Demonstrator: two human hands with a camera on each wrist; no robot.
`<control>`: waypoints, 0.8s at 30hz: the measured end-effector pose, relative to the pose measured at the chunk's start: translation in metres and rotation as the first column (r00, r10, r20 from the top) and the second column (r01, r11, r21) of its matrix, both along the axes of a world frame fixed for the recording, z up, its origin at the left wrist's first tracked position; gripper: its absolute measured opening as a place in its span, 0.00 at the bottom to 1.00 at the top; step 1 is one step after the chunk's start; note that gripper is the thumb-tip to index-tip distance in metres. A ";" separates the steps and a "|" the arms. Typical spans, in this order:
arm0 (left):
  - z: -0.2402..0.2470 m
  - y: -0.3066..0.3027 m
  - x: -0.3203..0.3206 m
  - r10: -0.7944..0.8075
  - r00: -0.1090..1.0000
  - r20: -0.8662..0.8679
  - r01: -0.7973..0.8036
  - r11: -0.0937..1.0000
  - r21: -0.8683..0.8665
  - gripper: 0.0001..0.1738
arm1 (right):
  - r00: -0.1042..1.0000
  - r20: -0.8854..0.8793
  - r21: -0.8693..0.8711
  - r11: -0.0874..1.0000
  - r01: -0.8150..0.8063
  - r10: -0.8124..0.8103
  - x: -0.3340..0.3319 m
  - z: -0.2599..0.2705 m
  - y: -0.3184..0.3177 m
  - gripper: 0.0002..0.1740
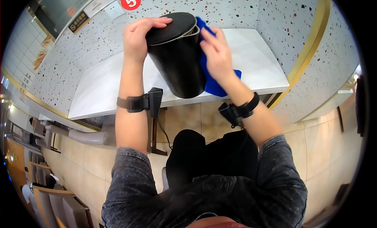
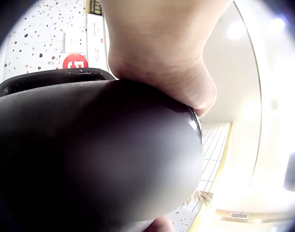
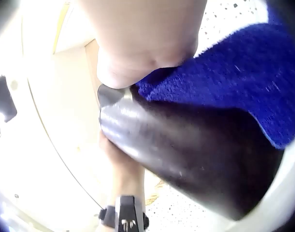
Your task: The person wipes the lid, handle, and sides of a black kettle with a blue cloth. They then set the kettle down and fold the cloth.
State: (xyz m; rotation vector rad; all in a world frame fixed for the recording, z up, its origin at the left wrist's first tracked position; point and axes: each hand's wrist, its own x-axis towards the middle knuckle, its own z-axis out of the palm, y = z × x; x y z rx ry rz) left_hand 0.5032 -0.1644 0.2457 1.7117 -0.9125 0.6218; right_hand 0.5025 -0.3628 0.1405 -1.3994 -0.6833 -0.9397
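Note:
A black pitcher (image 1: 176,67) with a flat, round black lid (image 1: 172,27) is held tilted over the front part of the white table. My left hand (image 1: 137,37) grips it at the top, fingers lying across the lid; the left wrist view shows the palm against the rim and a black handle (image 2: 46,78) on the far side. Beside the spout, my right hand (image 1: 218,51) holds a blue towel (image 1: 203,59) against the pitcher's side. In the right wrist view the towel (image 3: 224,67) drapes along the dark body, partly covering it.
The white table (image 1: 251,51) backs onto a speckled wall (image 1: 220,8) bearing a red number 5 sign (image 1: 130,1). A gold-trimmed partition (image 1: 314,35) stands at the right. Below left is a grey padded seat (image 1: 90,136); chairs (image 1: 59,200) stand farther back.

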 end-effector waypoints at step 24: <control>-0.001 -0.028 -0.002 0.334 0.939 0.082 -0.323 0.938 -0.126 0.17 | 0.898 -0.321 -0.449 0.883 0.136 -0.301 -0.102 -0.072 -0.073 0.35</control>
